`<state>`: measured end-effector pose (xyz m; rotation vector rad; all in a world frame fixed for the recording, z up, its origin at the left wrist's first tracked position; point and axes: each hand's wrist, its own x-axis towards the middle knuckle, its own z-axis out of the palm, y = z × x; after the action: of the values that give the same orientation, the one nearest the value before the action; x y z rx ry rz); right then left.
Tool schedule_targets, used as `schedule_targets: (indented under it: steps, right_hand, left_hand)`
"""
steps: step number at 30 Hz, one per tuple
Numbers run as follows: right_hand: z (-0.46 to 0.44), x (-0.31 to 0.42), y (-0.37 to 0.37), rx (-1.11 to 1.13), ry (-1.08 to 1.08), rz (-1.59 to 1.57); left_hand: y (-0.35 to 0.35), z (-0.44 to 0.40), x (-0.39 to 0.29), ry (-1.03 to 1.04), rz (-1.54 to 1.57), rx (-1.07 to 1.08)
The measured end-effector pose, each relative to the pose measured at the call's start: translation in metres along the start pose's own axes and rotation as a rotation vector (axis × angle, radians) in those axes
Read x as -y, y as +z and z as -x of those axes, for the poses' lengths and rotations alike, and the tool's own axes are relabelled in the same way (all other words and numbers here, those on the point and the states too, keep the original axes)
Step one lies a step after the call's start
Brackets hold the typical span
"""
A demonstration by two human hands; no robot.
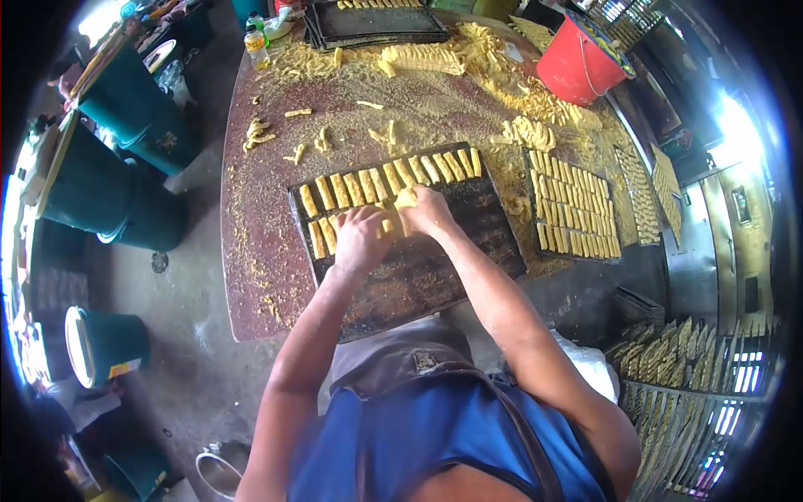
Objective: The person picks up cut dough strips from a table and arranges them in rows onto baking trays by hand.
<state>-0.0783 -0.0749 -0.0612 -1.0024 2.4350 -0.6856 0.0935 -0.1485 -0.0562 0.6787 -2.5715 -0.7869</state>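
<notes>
A black baking tray lies in front of me at the table's near edge, with a full row of yellow dough sticks along its far side. A second, shorter row begins at its left. My left hand is over that second row, fingers curled down around a dough stick that is partly hidden. Close beside it, my right hand grips pale yellow dough sticks, their ends showing at the fingertips. The near part of the tray is bare dark metal.
Crumbs and dough scraps litter the brown table. A filled tray sits to the right. Cut dough, a red bucket, bottles and stacked trays stand farther back. Racked dough pieces are at lower right.
</notes>
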Motion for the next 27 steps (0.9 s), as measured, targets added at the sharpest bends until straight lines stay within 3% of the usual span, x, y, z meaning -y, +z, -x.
schedule_targets:
  steps: [6,8,10,13,16,20,24,27]
  right_hand:
    - [-0.013,-0.019,-0.006,-0.043,-0.026,0.187]
    - [-0.006,-0.011,-0.026,0.06,0.054,-0.003]
    - [-0.011,-0.02,-0.026,-0.003,-0.024,-0.046]
    - [-0.014,-0.035,-0.029,0.003,-0.024,0.093]
    - [-0.018,-0.043,-0.043,0.095,-0.017,0.035]
    - [-0.026,-0.062,-0.047,0.058,-0.01,0.121]
    - [-0.029,-0.067,-0.057,0.032,-0.024,0.078]
    - [-0.023,-0.07,-0.069,0.016,0.039,0.131]
  left_hand:
    - [0.024,-0.019,-0.012,0.069,-0.172,0.051]
    - [0.026,-0.017,-0.009,0.057,-0.163,-0.004]
    - [0.03,-0.015,-0.016,0.048,-0.186,-0.088]
    - [0.042,-0.022,-0.032,0.118,-0.154,-0.119]
    - [0.052,-0.029,-0.037,0.063,-0.194,-0.039]
    - [0.054,-0.033,-0.053,0.022,-0.229,-0.082]
    - [0.064,-0.048,-0.059,0.107,-0.189,-0.028]
    - [0.062,-0.053,-0.061,0.041,-0.163,0.045]
